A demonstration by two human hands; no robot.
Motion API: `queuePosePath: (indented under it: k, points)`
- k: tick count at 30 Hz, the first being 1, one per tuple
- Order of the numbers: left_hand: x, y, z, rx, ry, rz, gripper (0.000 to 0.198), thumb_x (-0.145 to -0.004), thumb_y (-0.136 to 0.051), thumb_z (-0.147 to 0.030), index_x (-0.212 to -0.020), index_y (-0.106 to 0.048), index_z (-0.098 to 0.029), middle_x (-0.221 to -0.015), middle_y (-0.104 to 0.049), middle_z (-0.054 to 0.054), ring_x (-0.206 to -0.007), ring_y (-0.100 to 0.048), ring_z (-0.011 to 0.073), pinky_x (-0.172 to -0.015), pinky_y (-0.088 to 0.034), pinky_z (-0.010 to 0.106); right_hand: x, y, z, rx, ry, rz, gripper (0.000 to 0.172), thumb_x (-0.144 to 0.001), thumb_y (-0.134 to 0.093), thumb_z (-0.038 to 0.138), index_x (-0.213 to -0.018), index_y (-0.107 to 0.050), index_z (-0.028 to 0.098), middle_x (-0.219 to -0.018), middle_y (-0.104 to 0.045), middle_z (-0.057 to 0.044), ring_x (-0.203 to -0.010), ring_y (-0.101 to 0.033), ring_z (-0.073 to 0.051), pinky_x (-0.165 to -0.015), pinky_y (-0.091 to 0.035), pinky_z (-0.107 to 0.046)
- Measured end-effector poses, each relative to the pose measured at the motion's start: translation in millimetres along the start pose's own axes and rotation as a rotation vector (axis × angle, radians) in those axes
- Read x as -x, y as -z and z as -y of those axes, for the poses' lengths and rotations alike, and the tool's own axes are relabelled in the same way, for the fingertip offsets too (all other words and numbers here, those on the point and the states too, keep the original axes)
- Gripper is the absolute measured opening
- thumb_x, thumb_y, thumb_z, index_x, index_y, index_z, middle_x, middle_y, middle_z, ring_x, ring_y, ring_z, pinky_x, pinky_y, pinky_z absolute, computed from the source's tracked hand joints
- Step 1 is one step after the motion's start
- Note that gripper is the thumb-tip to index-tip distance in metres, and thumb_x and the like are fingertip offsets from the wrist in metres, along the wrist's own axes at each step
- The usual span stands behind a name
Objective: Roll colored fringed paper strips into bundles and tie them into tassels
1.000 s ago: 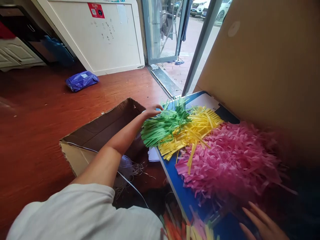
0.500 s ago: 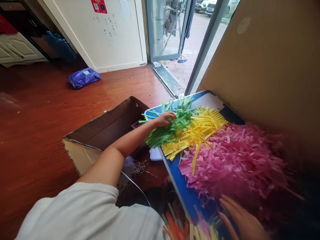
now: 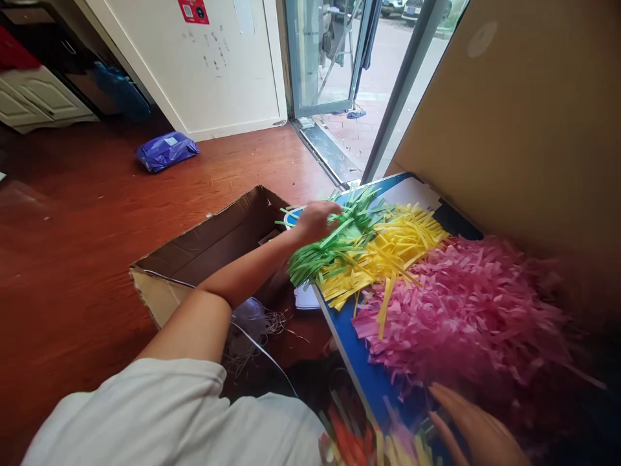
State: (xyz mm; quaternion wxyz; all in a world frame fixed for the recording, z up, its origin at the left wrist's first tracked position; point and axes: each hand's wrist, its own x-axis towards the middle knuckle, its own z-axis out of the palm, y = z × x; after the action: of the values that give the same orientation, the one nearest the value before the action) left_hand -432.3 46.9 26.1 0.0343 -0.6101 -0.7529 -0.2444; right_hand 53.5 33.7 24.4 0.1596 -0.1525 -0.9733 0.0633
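My left hand (image 3: 315,221) reaches over a bundle of green paper strips (image 3: 349,233) at the far left end of the table. Motion smears its fingers, so their grip on the strips is unclear. Beside the green lies a bundle of yellow strips (image 3: 388,259), and nearer to me a large fluffy heap of pink strips (image 3: 460,317). At the bottom right, my right hand (image 3: 478,424) has its thumb and fingers apart, just below the pink heap. Multicoloured strips (image 3: 349,440), orange, yellow and green among them, hang at the near table edge.
The blue table (image 3: 347,333) has a pale rim. A cardboard box (image 3: 198,246) stands open on the floor to its left, with tangled string (image 3: 257,330) nearby. A purple package (image 3: 167,151) lies near the white panel. Beyond is an open glass door (image 3: 323,58).
My left hand has shifted slightly up and back over the green strips, uncovering a paler patch of them. The right hand has stayed nearly in place. The view has moved a little.
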Motion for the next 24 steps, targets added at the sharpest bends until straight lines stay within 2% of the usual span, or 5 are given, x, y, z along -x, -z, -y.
queuePosePath:
  k: [2, 5, 12, 18, 24]
  points:
    - [-11, -15.8, -38, -0.027, -0.159, 0.204, 0.038, -0.085, -0.054, -0.022, -0.123, -0.061, -0.023, -0.12, -0.067, 0.007, -0.107, -0.063, 0.0217, -0.096, -0.047, 0.035, -15, 2, 4, 0.024, 0.058, -0.003, 0.032, -0.097, -0.049, 0.04, -0.116, -0.065, 0.02, -0.105, -0.075, -0.007, -0.089, -0.073, -0.018, -0.078, -0.057, -0.027]
    - [-21, -35.6, -70, -0.19, -0.195, 0.366, 0.053, -0.075, -0.062, -0.017, -0.128, -0.057, -0.02, -0.127, -0.062, 0.012, -0.114, -0.058, 0.0283, -0.099, -0.043, 0.043, -18, 3, 9, 0.042, 0.068, -0.015, 0.031, -0.098, -0.046, 0.038, -0.115, -0.064, 0.019, -0.104, -0.075, -0.007, -0.09, -0.073, -0.018, -0.078, -0.057, -0.027]
    - [-23, -46.8, -50, -0.313, -0.006, 0.394, 0.044, -0.077, -0.057, -0.017, -0.122, -0.059, -0.021, -0.109, -0.067, 0.013, -0.106, -0.057, 0.0313, -0.099, -0.034, 0.054, 19, 3, 10, 0.069, 0.04, 0.013, 0.031, -0.096, -0.052, 0.038, -0.114, -0.063, 0.016, -0.1, -0.076, -0.006, -0.087, -0.074, -0.016, -0.075, -0.057, -0.025]
    - [-23, -46.3, -51, -0.288, -0.093, 0.3, 0.032, -0.074, -0.062, -0.028, -0.104, -0.069, -0.02, -0.113, -0.065, 0.015, -0.117, -0.048, 0.0381, -0.102, -0.027, 0.062, 15, 5, 22, 0.033, -0.004, -0.043, 0.03, -0.098, -0.047, 0.037, -0.11, -0.066, 0.017, -0.098, -0.076, -0.006, -0.085, -0.074, -0.017, -0.073, -0.057, -0.026]
    - [-22, -43.4, -56, -0.329, -0.11, 0.359, 0.032, -0.07, -0.065, -0.026, -0.101, -0.071, -0.019, -0.115, -0.061, 0.015, -0.119, -0.044, 0.0392, -0.107, -0.021, 0.064, 41, 1, 15, 0.041, -0.01, 0.029, 0.033, -0.096, -0.052, 0.04, -0.116, -0.067, 0.019, -0.105, -0.076, -0.007, -0.09, -0.074, -0.019, -0.077, -0.058, -0.026]
